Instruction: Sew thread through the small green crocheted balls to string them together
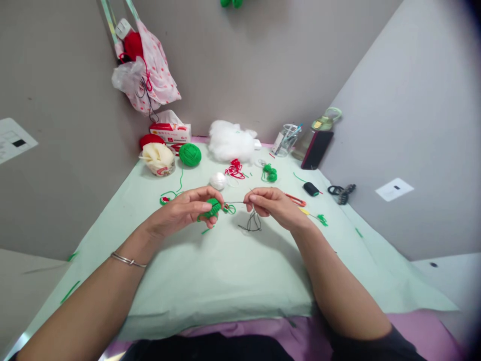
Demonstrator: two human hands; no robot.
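Pinching green crochet (213,209) in left hand (186,207).

Fairly bright, diffuse light, exact direction can't tell. Soft shadows on table (225,276) below left hand (188,206) and right hand (268,201). Wide-angle stretch toward edges. Dark blurry vignette along right edge, heaviest upper right. Small glare, lower left corner.

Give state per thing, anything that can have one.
Left hand: holding green piece
Right hand: pinching black thread
Green piece: held
Black thread: straight between hands, rest looped
Phone: propped up, dark
Tissue box: open
Green ball: wound
White ball: wound
Red yarn: tangled
Bag: hanging
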